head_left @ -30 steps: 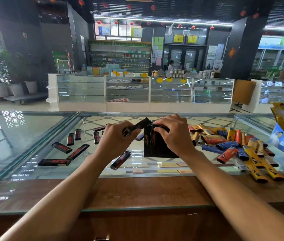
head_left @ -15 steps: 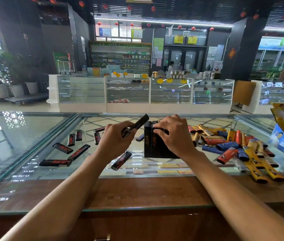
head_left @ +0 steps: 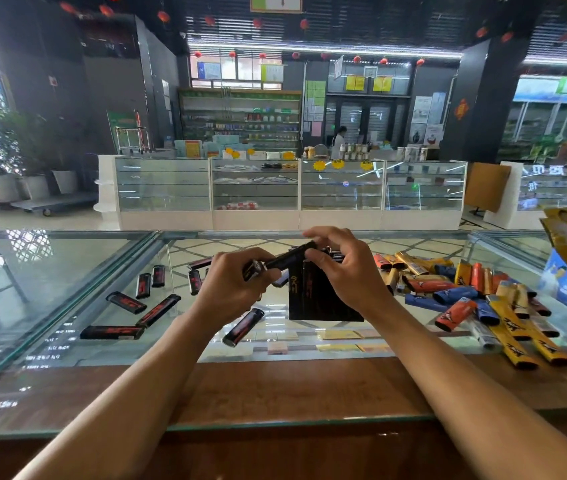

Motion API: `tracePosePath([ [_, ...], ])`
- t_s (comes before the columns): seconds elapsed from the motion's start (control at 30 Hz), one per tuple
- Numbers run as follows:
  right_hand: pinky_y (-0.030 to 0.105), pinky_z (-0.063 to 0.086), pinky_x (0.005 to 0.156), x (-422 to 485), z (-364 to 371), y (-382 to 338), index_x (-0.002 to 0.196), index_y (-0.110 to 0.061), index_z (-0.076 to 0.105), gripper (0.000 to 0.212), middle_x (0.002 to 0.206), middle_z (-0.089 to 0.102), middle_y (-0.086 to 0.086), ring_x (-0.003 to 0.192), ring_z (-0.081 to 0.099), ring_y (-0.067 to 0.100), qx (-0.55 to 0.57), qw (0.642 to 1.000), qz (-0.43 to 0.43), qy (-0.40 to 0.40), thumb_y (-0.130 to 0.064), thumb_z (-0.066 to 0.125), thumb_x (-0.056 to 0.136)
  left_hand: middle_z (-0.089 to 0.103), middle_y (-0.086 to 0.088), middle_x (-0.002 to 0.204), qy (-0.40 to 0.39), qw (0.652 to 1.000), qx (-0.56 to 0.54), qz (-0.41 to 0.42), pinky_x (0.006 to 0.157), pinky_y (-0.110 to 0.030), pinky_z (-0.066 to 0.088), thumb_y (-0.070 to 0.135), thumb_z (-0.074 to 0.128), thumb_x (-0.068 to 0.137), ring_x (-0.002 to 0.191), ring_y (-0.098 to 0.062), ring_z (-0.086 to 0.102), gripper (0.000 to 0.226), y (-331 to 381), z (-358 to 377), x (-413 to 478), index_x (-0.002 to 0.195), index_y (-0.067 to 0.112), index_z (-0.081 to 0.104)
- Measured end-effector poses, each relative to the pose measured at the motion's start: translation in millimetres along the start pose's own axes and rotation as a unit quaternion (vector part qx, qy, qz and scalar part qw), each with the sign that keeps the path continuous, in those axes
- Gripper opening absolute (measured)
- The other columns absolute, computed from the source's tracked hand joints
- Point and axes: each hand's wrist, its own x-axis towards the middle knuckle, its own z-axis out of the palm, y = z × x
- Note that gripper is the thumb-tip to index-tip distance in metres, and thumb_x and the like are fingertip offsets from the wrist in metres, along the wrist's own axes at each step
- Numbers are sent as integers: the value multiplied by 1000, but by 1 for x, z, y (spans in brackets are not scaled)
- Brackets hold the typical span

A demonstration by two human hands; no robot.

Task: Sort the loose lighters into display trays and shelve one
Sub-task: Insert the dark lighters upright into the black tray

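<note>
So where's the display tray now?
Head view, centre: the tray stands on the glass counter under the right hand, left hand holding a black lighter at its top, coloured lighters to its right.

One black lighter [head_left: 282,261], metal cap toward the left hand [head_left: 230,289], near-level, pinched between both hands. Black display tray [head_left: 323,299] upright under the right hand [head_left: 348,271], holding dark lighters. Loose black-and-red lighters [head_left: 126,302] flat, left of the left hand. Yellow, blue and orange pile [head_left: 465,292] right of the right hand.
</note>
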Motion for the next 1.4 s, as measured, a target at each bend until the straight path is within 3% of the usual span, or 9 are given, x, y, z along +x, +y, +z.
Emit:
tracePosePath([
  [0.13,33,54,93,1,-7,6,109,-21,66,18,106,70,-1,103,66,7,18,997,21,67,-24,73,93,73,0,69,-6,1000,0,-21,62,-46,61,-4,64,87,63,-21,74,25,-14,-1,1,87,20,73],
  [0.23,39,52,97,4,-15,14,109,-22,70,16,103,71,0,101,66,12,1,992,23,124,-23,71,93,72,9,76,-10,999,36,-13,64,-27,59,-6,69,83,68,-9,70,26,-17,1,2,84,20,72],
  [0.33,25,47,93,4,-24,19,116,-28,72,21,108,70,0,103,63,12,-26,986,30,163,-26,68,95,71,9,90,-7,997,80,-7,67,-5,44,-10,66,83,78,-1,65,31,-14,3,2,91,19,71],
  [0.4,15,43,89,3,-27,22,119,-29,71,23,112,68,1,103,60,7,-48,983,33,172,-27,67,97,69,6,101,-11,995,96,-18,67,-5,43,-9,65,86,81,-4,63,29,-15,4,3,99,17,71],
  [0.57,26,48,90,3,-29,23,118,-22,67,23,110,66,3,104,61,11,-84,975,5,205,-29,67,96,71,-6,111,-24,989,138,-46,69,-12,41,1,63,96,78,-6,60,28,-20,9,5,119,16,65],
  [0.8,32,51,87,5,-25,26,115,-21,74,23,104,65,6,99,63,22,-133,976,-15,170,-27,72,92,74,-7,115,-69,982,160,-71,68,-11,47,1,61,96,93,-14,70,33,-31,13,8,127,14,61],
  [0.93,31,48,86,6,-18,26,111,-23,76,22,97,66,-12,101,58,17,-142,982,-4,123,-22,76,89,72,-8,119,-81,972,209,-65,82,-38,59,5,65,95,99,-24,70,35,-36,13,8,128,13,61],
  [1.17,30,45,83,7,-3,32,105,-26,78,18,93,66,-15,100,51,13,-178,980,31,79,-23,75,88,68,-11,119,-114,959,251,-71,83,-40,59,5,61,94,98,-27,68,35,-33,12,8,129,7,63],
  [1.4,42,50,84,9,6,39,98,-24,79,13,93,72,-3,94,56,18,-240,967,18,79,-23,79,84,65,-6,99,-126,954,265,-62,59,-23,44,10,61,95,74,-16,61,9,-35,13,10,86,13,63],
])
